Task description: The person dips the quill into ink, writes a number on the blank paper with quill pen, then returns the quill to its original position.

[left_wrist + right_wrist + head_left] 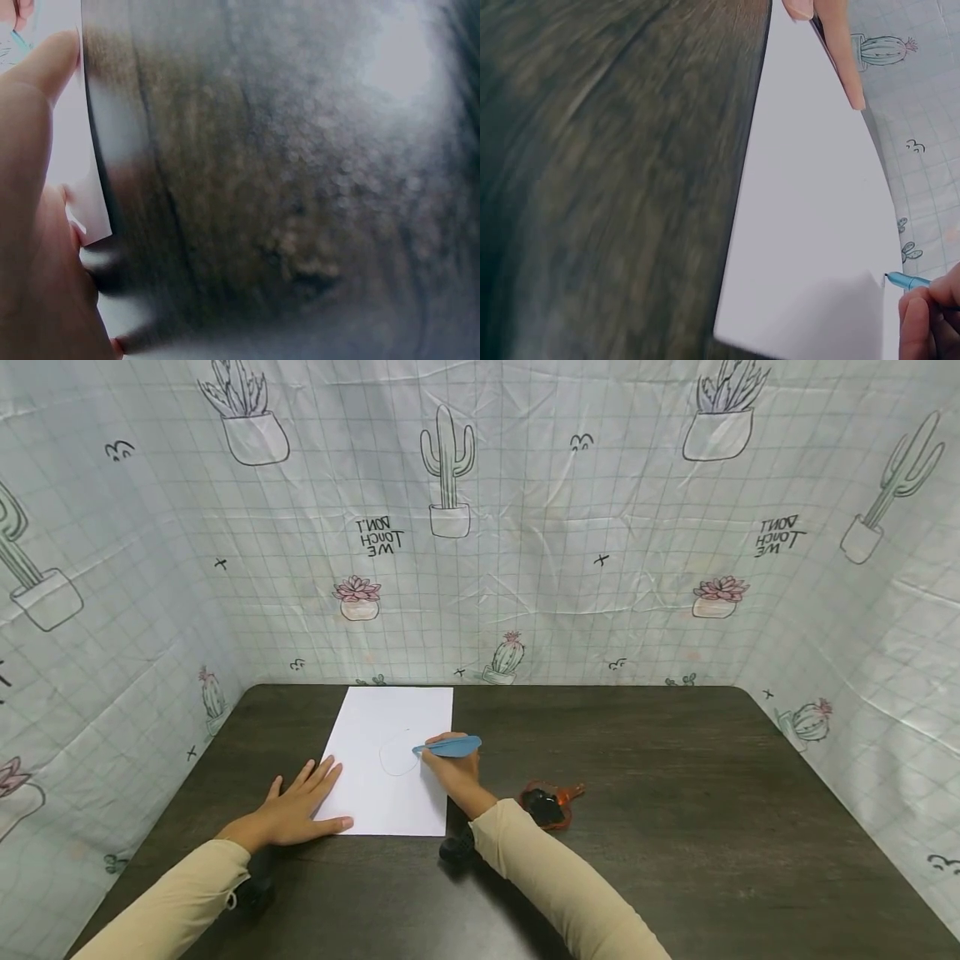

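Note:
A white sheet of paper (375, 806) lies on the dark wooden table, with a thin rounded outline (387, 771) drawn near its middle. My right hand (459, 775) pinches a blue pen (459, 747) whose tail is broad like a feather or leaf. The pen's tip (887, 276) is at the paper, by the outline's right side. Fingers spread, my left hand (300, 810) rests across the sheet's left edge. Its thumb (56, 64) lies over the paper in the left wrist view.
A translucent orange object with a dark middle (547, 804) lies right of the paper, beside my right sleeve (558, 877). The dark table (697, 793) extends to the right. Behind it hangs a white curtain (540, 560) printed with cacti.

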{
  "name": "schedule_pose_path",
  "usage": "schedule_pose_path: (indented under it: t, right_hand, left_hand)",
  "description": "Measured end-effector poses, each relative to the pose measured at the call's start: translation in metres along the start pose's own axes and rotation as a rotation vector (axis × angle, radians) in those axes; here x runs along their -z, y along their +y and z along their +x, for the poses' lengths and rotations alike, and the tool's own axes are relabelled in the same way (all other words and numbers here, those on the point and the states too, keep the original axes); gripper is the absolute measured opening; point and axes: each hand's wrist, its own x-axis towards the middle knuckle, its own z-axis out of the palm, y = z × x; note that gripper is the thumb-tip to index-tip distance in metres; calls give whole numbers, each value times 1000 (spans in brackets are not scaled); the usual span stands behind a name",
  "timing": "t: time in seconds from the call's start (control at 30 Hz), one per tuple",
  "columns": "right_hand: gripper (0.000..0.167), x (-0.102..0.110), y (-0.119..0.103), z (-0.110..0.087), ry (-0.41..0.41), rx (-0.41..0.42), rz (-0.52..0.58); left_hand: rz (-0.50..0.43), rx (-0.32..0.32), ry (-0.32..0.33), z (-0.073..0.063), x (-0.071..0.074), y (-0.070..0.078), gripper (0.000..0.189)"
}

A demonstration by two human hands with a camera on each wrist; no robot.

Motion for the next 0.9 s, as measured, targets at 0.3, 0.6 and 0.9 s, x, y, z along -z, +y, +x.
schedule_pose_path:
  t: [0.3, 0.6, 0.9]
  right_hand:
    - [7, -5, -3, -5, -6, -4, 25]
    - [8, -12, -4, -7, -21, 0, 56]
    - [8, -17, -8, -11, -47, 15, 21]
  left_hand:
    - [6, 1, 0, 1, -1, -1, 98]
    - [1, -3, 5, 0, 0, 0, 98]
    - [6, 3, 9, 0, -1, -2, 98]
